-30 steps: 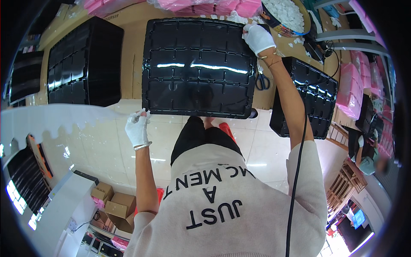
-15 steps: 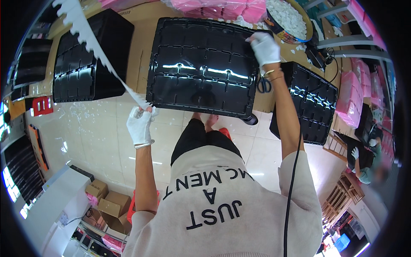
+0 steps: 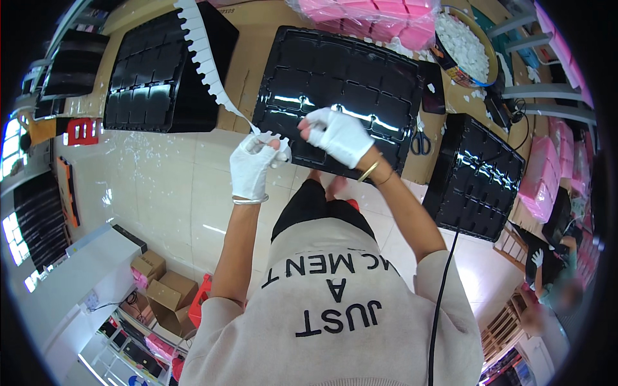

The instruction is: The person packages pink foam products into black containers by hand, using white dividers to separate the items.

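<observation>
My left hand (image 3: pixel 252 166), in a white glove with bare fingertips, is closed on the lower end of a long white strip (image 3: pixel 207 63) with a notched, tooth-like edge. The strip rises from the fingers toward the far left, past a black tray. My right hand (image 3: pixel 341 136), gloved the same way, hovers over the near part of the middle black plastic tray (image 3: pixel 335 83). Its fingers are curled together near the left hand; anything between them is too small to make out. The tray has a shiny, ribbed face divided into rectangles.
Other black trays stand at the left (image 3: pixel 145 80) and right (image 3: pixel 479 180). Scissors (image 3: pixel 420 143) lie right of the middle tray, near a dark flat object (image 3: pixel 432 87). Farther off are a round tub (image 3: pixel 465 48) of white scraps and pink wrapped blocks (image 3: pixel 367 19). Another person (image 3: pixel 547 270) is at the right.
My right hand has come from the middle tray's far right corner back toward my left hand. The left hand still holds the strip. The view has shifted, so the trays appear farther right.
</observation>
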Available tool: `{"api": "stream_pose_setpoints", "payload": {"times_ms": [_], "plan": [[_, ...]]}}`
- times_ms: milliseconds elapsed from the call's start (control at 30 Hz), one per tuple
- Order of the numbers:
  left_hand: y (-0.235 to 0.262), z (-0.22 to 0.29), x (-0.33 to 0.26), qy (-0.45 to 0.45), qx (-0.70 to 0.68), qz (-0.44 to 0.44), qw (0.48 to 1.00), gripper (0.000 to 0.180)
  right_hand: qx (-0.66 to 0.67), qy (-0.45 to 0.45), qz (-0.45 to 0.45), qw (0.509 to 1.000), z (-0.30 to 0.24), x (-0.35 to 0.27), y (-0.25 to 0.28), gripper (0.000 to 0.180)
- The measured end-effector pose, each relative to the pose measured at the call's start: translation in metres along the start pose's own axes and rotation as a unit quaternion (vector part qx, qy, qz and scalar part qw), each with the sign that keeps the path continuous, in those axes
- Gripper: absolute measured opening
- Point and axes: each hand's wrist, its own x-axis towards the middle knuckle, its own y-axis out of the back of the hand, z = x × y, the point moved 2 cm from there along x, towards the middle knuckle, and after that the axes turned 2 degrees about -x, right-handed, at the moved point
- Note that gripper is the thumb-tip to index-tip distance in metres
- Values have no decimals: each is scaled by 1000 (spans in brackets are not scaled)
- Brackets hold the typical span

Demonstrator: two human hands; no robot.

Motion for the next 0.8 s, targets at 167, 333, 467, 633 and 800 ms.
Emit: {"api": "stream_pose_setpoints", "payload": {"times_ms": [167, 333, 467, 633, 800], "plan": [[-5, 5, -4, 27, -11, -15, 999, 24, -37, -9, -33, 999, -11, 11, -21, 25], [0, 4, 5, 26, -26, 12, 999, 20, -86, 14, -47, 995, -19, 25, -25, 20], [21, -4, 30, 30, -14, 38, 999, 20, -107, 106, 32, 988, -22, 60, -19, 14], [99, -53, 74, -125, 282, 188, 933, 20, -272, 100, 92, 953, 13, 165, 25, 19], [113, -49, 94, -55, 282, 224, 931, 19, -373, 76, 76, 922, 35, 223, 43, 21]]}}
